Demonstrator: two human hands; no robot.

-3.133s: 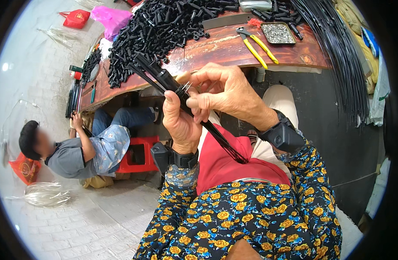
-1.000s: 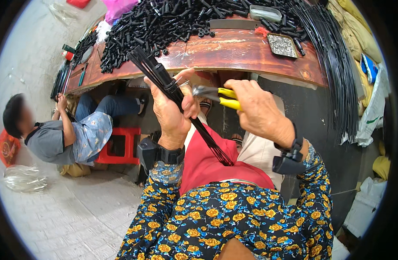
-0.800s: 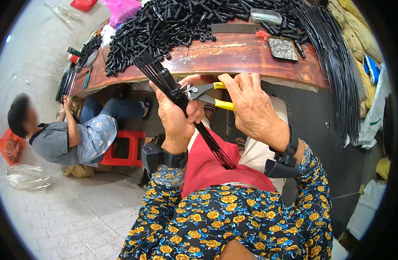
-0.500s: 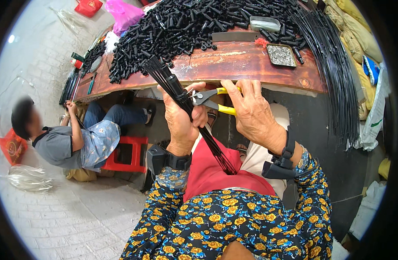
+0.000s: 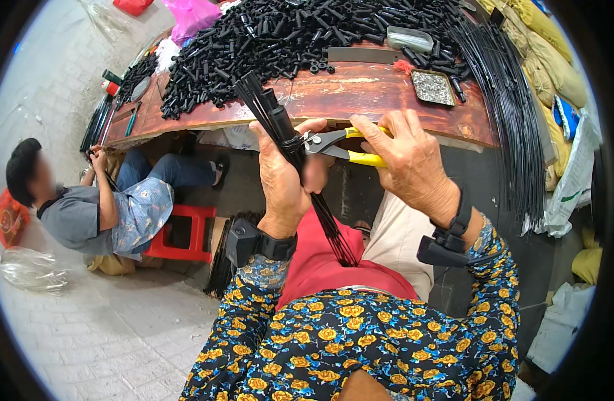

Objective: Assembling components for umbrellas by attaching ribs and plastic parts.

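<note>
My left hand [image 5: 283,174] is closed around a bundle of thin black rods [image 5: 333,234], which slants from the table edge down to my lap. A black plastic sleeve [image 5: 278,117] sits among the rods at the upper end, much like part of an umbrella frame. In my right hand [image 5: 414,157] are pliers [image 5: 365,159] with yellow handles and grey jaws. The jaw tips meet the bundle just below the sleeve, beside my left thumb, where a thin bright wire end shows. What lies between the jaws is too small to make out.
A large heap of black plastic sleeves [image 5: 253,53] covers the wooden table [image 5: 360,90]. A tray of small metal bits [image 5: 432,87] and a clear box [image 5: 409,40] stand there. Long black rods [image 5: 514,127] hang over the right edge. A co-worker [image 5: 79,214] sits at left near a red stool [image 5: 180,234].
The pliers and my right hand have shifted slightly up and right, the jaws still at the bundle. The bundle's upper end has moved a little right. The view has shifted slightly.
</note>
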